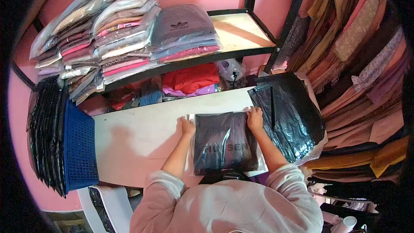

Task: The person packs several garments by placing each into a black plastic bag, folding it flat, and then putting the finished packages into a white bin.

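A folded dark garment (224, 140) with faint lettering across it lies in a clear plastic bag (261, 164) on the white table (133, 138), close against my body. At the bag's upper left corner, my left hand (187, 126) is closed on its edge. My right hand (255, 119) grips the upper right corner, fingers pinched on the plastic. Just to the right of that hand, glossy black plastic bags (286, 121) lie on the table.
A blue basket (81, 146) holding many black packages (46, 133) stands at the table's left end. Bagged folded clothes (125, 30) are stacked on the shelf (241, 30) behind. Hanging garments (362, 82) line the right side. A white chair (103, 205) stands at lower left.
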`<action>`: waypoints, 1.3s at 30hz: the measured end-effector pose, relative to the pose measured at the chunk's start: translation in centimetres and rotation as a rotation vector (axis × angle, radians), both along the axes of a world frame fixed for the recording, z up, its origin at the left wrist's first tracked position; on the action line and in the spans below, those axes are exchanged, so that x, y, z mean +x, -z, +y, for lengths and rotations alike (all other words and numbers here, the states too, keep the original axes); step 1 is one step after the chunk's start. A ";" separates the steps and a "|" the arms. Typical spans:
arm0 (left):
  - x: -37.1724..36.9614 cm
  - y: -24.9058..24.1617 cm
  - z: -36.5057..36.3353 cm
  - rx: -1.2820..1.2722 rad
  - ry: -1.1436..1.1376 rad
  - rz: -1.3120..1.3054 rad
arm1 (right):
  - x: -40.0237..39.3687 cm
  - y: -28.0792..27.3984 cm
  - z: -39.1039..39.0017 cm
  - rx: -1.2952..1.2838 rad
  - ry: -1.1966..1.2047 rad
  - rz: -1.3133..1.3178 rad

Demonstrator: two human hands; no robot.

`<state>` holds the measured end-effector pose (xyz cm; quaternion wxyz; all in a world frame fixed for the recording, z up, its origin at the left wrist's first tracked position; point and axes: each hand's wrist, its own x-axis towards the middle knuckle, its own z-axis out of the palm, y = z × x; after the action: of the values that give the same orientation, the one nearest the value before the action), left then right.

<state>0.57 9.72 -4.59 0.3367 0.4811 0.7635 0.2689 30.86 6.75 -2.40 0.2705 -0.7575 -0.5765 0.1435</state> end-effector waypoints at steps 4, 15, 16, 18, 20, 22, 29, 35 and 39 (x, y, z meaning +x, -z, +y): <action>5.0 -8.3 -4.0 0.339 0.309 0.657 | -3.3 -4.0 -3.8 0.148 -0.172 -0.252; 6.7 -5.1 -3.9 0.120 0.501 0.505 | -3.7 -0.9 -4.0 -0.108 -0.222 -0.284; 6.6 -5.0 -3.8 0.120 0.502 0.497 | -3.7 -1.0 -3.9 -0.110 -0.224 -0.296; 6.1 -5.1 -3.8 0.124 0.527 0.482 | -3.5 -1.2 -3.9 -0.147 -0.246 -0.301; 5.3 -5.5 -4.0 0.116 0.601 0.488 | -3.3 -1.4 -4.6 -0.119 -0.250 -0.328; 4.1 -5.7 -5.9 0.174 0.624 0.460 | -3.5 -3.2 -6.4 -0.119 -0.283 -0.354; 0.5 -3.4 -13.4 0.266 0.445 0.017 | -0.2 -3.4 -11.5 0.019 -0.343 0.174; 2.2 -2.8 -14.5 0.220 0.515 0.078 | 10.0 -0.3 -9.5 0.215 0.351 -0.118; 3.9 -2.6 -14.5 0.193 0.486 0.076 | 10.3 0.1 -7.4 0.138 0.393 -0.117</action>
<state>4.44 -4.76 -1.98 0.3149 0.6900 0.6085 0.2332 41.11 -0.67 -2.46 0.3106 -0.8420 -0.4410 0.0040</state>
